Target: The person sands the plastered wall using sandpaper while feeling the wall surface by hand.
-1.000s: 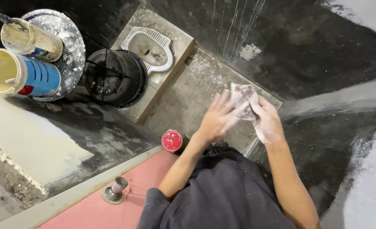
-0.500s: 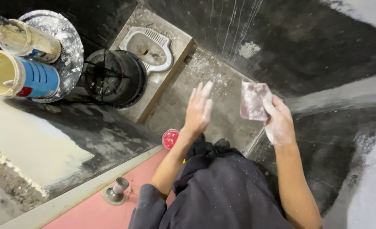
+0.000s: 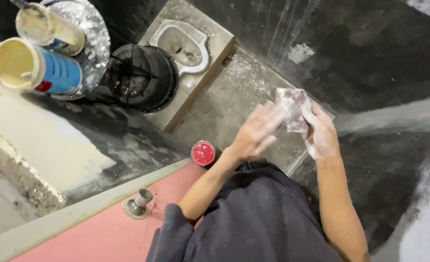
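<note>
Swinging my open left hand [image 3: 256,135] back in, its spread fingers meet the dusty reddish sanding pad [image 3: 292,109] that my right hand [image 3: 320,133] grips, resuming the rubbing

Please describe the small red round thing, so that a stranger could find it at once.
Find the pink door at the bottom. The red round lid sits just beyond its upper edge, beside the left hand's forearm. It is the only bright red disc; the nearby metal knob is grey.

The left hand [image 3: 256,138], held apart half a second ago, has swung back against the dusty pad [image 3: 292,109] in the right hand [image 3: 319,133].
</note>
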